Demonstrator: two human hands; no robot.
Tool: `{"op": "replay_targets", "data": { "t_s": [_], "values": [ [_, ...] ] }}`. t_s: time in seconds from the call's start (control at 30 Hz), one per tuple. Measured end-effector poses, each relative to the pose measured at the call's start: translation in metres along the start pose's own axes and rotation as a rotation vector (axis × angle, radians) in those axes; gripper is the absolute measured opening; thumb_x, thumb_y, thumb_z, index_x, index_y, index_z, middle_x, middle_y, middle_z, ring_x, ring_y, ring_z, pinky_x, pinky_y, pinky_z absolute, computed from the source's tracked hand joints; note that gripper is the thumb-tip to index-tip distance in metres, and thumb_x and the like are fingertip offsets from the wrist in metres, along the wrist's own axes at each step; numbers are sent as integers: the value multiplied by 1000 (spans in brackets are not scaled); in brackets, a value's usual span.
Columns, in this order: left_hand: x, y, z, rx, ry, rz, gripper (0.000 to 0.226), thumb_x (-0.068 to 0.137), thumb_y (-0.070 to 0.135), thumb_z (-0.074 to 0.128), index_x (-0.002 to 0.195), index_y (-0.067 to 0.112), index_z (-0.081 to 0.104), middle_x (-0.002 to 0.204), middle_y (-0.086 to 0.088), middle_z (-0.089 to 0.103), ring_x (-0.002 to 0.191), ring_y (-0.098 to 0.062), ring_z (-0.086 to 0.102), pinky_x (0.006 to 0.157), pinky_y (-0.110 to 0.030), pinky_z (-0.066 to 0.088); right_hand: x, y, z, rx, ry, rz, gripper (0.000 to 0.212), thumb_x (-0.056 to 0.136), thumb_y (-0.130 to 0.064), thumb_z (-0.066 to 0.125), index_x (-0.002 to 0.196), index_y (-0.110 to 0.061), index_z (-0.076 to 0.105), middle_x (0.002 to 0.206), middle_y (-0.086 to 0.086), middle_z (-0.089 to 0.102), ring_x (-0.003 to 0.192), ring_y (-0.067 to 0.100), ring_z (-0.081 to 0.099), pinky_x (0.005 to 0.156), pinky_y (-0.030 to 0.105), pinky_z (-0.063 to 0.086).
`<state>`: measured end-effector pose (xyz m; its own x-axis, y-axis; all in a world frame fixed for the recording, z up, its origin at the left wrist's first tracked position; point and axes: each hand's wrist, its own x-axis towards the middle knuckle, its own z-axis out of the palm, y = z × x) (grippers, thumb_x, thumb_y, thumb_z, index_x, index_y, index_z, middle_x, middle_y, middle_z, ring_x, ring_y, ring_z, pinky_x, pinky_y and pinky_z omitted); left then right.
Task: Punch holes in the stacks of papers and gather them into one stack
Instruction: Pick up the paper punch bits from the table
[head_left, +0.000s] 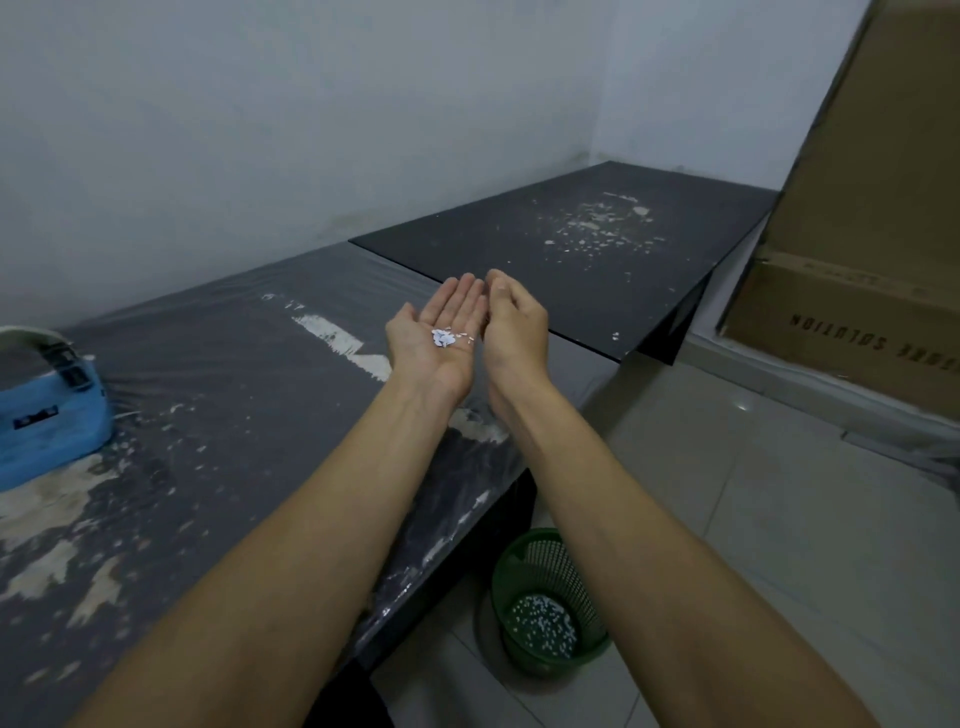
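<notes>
Both arms stretched out over the right edge of the desk (218, 395). Left hand (441, 332) flat, palm up, fingers straight, carrying a little pile of white paper punch dots (445, 338). Right hand (511, 317) right beside it on edge, fingers loosely curved, gripping nothing, touching the left fingertips. Down on the tiled floor by the desk's right edge: green mesh wastebasket (550, 597) with more white dots in the bottom. Blue pouch (49, 421) at the desk's left edge. Cardboard box (857, 312) far right. No paper stacks in sight anywhere.
</notes>
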<state>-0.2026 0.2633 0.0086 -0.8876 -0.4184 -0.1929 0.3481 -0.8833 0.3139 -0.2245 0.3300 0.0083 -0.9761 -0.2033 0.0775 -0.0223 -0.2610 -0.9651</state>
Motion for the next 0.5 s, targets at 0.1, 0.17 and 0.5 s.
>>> {"op": "replay_targets", "data": {
  "t_s": [0.1,0.17,0.5],
  "values": [
    [-18,-34,9,-4,-2,-43,58,109,34,24,126,-11,55,124,-29,64,118,-39,63,108,-46,47,-11,-6,-28,95,98,15,35,105,-14,42,133,-6,60,132,6,64,121,13,61,105,28,48],
    [-31,-58,14,7,-3,-67,57,108,34,25,124,-10,57,123,-27,66,117,-37,64,108,-45,47,-18,-10,-50,136,154,0,34,105,-13,41,131,-5,61,128,6,66,118,13,63,102,25,50],
    [-68,-150,14,48,19,-180,54,108,32,28,120,-9,61,118,-24,69,113,-35,67,107,-44,48,-44,-9,-143,161,285,0,33,105,-14,42,130,-6,62,125,4,68,113,10,66,98,23,52]
  ]
}}
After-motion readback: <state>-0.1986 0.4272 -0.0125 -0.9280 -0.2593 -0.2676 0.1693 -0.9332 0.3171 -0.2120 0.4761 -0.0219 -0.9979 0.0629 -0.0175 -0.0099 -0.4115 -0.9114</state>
